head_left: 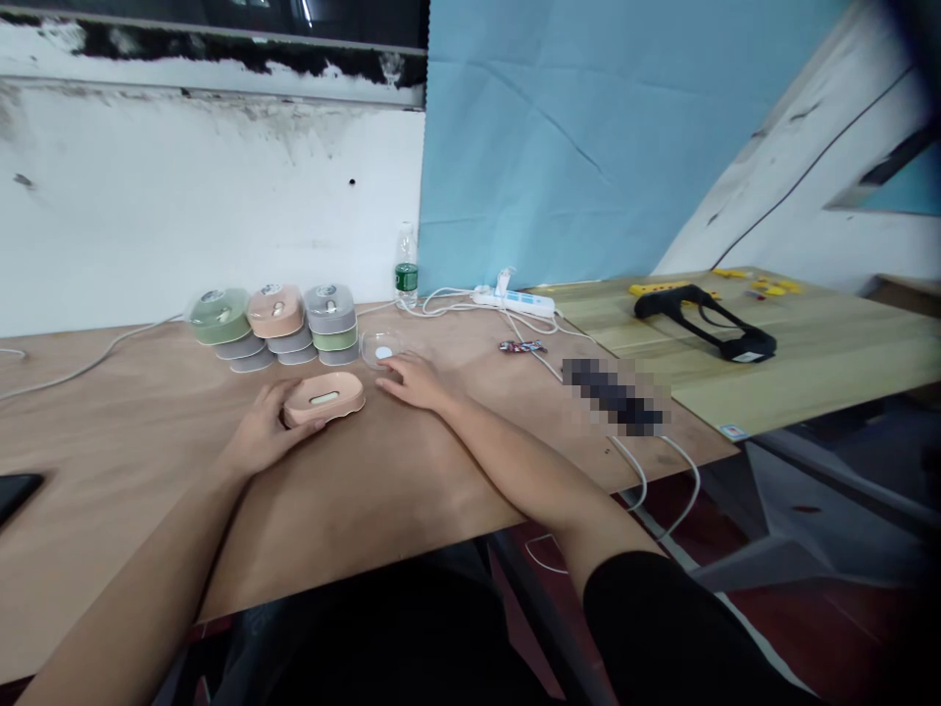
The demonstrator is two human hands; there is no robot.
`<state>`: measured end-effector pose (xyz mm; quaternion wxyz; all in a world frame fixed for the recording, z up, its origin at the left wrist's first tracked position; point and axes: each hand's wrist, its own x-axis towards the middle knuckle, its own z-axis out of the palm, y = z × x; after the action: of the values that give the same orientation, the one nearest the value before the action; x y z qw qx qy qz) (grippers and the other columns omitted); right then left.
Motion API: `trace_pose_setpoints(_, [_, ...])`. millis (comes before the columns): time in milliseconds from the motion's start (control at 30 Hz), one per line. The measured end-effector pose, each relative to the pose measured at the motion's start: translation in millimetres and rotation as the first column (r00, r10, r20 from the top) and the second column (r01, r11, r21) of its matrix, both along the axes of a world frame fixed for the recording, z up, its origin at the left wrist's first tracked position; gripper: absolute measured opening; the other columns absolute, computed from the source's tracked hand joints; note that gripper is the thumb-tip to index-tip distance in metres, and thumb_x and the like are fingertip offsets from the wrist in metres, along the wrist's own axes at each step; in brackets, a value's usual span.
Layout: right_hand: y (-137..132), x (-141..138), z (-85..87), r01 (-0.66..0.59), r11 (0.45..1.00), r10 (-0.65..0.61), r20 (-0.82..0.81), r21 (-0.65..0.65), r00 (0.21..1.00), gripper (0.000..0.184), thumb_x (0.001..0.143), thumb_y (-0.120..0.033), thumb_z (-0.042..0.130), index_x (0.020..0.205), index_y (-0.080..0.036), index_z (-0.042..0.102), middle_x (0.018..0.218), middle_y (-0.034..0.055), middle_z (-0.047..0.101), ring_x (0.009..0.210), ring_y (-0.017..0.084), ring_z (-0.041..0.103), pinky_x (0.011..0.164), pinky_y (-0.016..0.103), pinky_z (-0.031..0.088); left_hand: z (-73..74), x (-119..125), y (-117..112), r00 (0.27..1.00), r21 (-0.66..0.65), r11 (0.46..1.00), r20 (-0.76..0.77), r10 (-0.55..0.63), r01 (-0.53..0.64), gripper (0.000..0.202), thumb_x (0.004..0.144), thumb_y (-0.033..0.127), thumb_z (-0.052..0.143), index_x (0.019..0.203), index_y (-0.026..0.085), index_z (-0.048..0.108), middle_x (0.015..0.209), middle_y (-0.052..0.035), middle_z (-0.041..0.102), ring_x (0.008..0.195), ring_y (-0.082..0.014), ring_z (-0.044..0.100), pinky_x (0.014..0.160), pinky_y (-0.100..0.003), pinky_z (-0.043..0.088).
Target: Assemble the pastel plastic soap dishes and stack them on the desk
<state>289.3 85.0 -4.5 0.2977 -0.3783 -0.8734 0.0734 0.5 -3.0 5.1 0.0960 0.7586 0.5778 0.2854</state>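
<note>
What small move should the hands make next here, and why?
Probably the right hand closes on the clear lid at its fingertips: the left hand holds the pink soap box uncovered, while the stacked boxes behind carry lids.

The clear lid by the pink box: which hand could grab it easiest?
Probably the right hand. Its fingertips lie right beside the clear lid, while the left hand is already wrapped around the pink box, farther from the lid.
</note>
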Motion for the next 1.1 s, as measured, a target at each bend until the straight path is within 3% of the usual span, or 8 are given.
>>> trace_pose_setpoints(167, [-11,-8,9.6,-0.195,0.981,0.193,0.058,0.021,0.979,0.064,0.079,-0.061,0.059,0.13,-0.023,0.052,0.127,0.0091,0.059,0.117,0.024,0.051,0.101,0.04,0.036,3.7,2,-4,0.996,-0.026,0.996,-0.011,-0.09,0.09,0.079,0.072,0.063,0.064,0.135,0.022,0.041,0.132,-0.0106,0.05,0.119,-0.0326,0.05,0.097,-0.046,0.045])
trace_pose_setpoints(300, [-16,-15,10.0,-0.313,0.95,0.313,0.134,-0.021,0.94,0.075,0.073,-0.065,0.063,0.133,-0.022,0.049,0.132,0.0097,0.056,0.122,0.026,0.049,0.104,0.041,0.034,5.1,4,-6,0.989,-0.018,0.989,-0.01,-0.148,0.148,0.08,0.07,0.062,0.066,0.135,0.024,0.04,0.133,-0.0098,0.049,0.118,-0.0328,0.051,0.095,-0.045,0.047])
trace_pose_setpoints(633, [-18,-13,7.8,-0.307,0.949,0.313,0.125,-0.066,0.942,0.063,0.084,-0.057,0.054,0.135,-0.019,0.049,0.132,0.0116,0.057,0.121,0.024,0.052,0.101,0.037,0.038,2.3,2,-5,0.989,-0.021,0.989,0.041,-0.143,0.143,0.08,0.068,0.057,0.07,0.136,0.028,0.039,0.132,-0.0083,0.051,0.118,-0.0326,0.052,0.095,-0.048,0.048])
trace_pose_setpoints(800, [-17,-13,4.8,-0.234,0.968,0.241,0.075,-0.092,0.968,0.054,0.089,-0.053,0.05,0.132,-0.021,0.052,0.124,0.009,0.062,0.113,0.022,0.057,0.096,0.034,0.042,4.2,3,-7,0.983,-0.023,0.983,0.04,-0.179,0.18,0.084,0.065,0.056,0.072,0.136,0.029,0.038,0.134,-0.0081,0.048,0.121,-0.0325,0.05,0.095,-0.047,0.049])
trace_pose_setpoints(933, [-19,-11,7.4,-0.192,0.976,0.195,0.021,-0.101,0.981,0.054,0.089,-0.053,0.05,0.133,-0.022,0.05,0.124,0.0079,0.062,0.112,0.021,0.057,0.095,0.033,0.042,6.3,5,-8,0.983,-0.028,0.983,0.039,-0.178,0.179,0.085,0.066,0.057,0.072,0.137,0.026,0.037,0.135,-0.0085,0.046,0.121,-0.033,0.049,0.096,-0.046,0.048])
trace_pose_setpoints(1100, [-25,-12,12.9,-0.247,0.968,0.248,-0.005,-0.05,0.969,0.067,0.08,-0.058,0.059,0.137,-0.024,0.045,0.134,0.0065,0.055,0.12,0.022,0.052,0.101,0.034,0.039,6.3,4,-7,0.987,0.002,0.987,-0.003,-0.163,0.163,0.085,0.068,0.058,0.07,0.138,0.025,0.036,0.133,-0.0102,0.047,0.12,-0.0339,0.048,0.1,-0.048,0.043])
